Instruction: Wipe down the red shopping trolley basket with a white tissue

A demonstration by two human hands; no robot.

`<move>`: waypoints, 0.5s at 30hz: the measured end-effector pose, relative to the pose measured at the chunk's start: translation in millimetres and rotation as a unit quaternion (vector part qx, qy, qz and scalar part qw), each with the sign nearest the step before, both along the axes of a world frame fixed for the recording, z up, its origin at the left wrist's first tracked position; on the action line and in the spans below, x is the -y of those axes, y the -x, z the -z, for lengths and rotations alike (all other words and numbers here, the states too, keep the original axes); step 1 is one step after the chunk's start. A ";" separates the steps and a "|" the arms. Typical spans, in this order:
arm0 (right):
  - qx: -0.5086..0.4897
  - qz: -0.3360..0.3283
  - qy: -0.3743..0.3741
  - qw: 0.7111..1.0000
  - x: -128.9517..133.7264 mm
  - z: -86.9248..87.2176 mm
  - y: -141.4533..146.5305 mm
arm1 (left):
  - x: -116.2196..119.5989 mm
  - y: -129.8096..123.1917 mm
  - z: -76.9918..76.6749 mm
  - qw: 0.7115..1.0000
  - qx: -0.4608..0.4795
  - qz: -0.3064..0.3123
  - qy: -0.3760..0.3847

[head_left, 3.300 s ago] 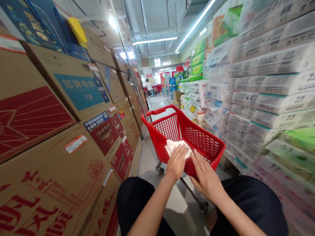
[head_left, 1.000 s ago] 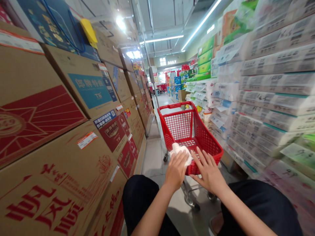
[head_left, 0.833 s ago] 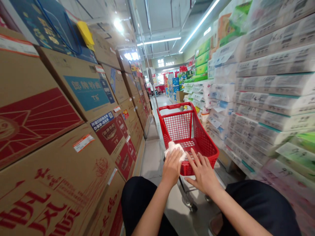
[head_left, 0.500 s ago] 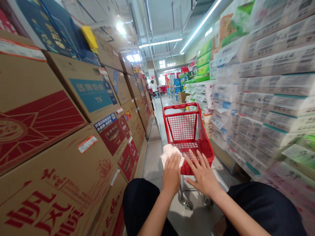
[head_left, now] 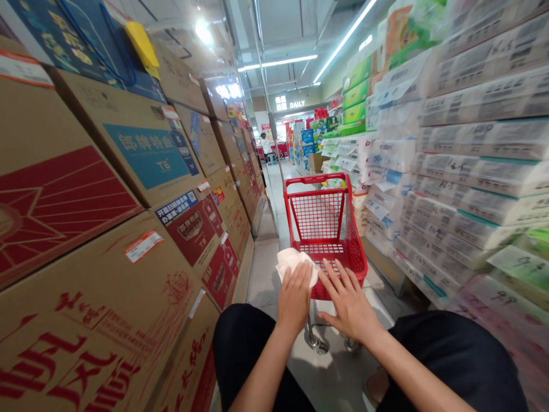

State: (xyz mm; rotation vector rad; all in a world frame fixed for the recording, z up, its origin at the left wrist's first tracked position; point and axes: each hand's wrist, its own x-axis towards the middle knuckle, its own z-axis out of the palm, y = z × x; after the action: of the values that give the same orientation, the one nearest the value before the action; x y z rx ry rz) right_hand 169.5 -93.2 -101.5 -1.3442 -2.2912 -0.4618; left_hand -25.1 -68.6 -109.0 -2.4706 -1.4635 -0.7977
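Observation:
A red shopping cart [head_left: 359,229] with a grid basket stands in front of my knees in the aisle. My left hand [head_left: 295,294] presses a white cloth [head_left: 288,260] against the cart's near left corner, its fingers laid over the cloth. Beside it, my right hand [head_left: 348,300] is spread wide at the near edge of the basket, with nothing in it. Whether the right fingertips touch the rim I cannot tell. The basket's near wall is partly hidden behind both hands.
Stacked cardboard cartons [head_left: 163,303] wall the left side. Wrapped paper packs [head_left: 476,171] are piled along the right. Below the basket, the cart's wheels [head_left: 317,342] rest on the tiled floor [head_left: 266,263]. Far down the aisle a person [head_left: 266,147] is seen.
The view has shifted slightly. Both hands keep nearly the same place on the cart, the left still on the cloth and the right still spread.

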 end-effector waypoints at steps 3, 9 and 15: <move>-0.011 0.002 -0.010 1.000 -0.9 -2.1 -17.6 | -6.6 19.6 -3.2 1.000 0.015 -0.023 -0.007; -0.026 -0.008 -0.013 1.000 -5.9 3.3 -18.1 | -8.6 -3.9 -0.4 0.997 0.043 -0.058 -0.005; -0.016 -0.017 -0.023 0.999 -5.4 5.6 -14.6 | 0.0 -21.0 -1.3 0.999 0.011 0.035 0.007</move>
State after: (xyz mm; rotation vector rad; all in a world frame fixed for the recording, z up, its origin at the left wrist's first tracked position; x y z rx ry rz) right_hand 184.1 -87.8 -107.2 -1.2795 -2.2614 -0.4750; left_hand -4.1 -68.6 -107.8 -2.5441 -1.4014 -0.8332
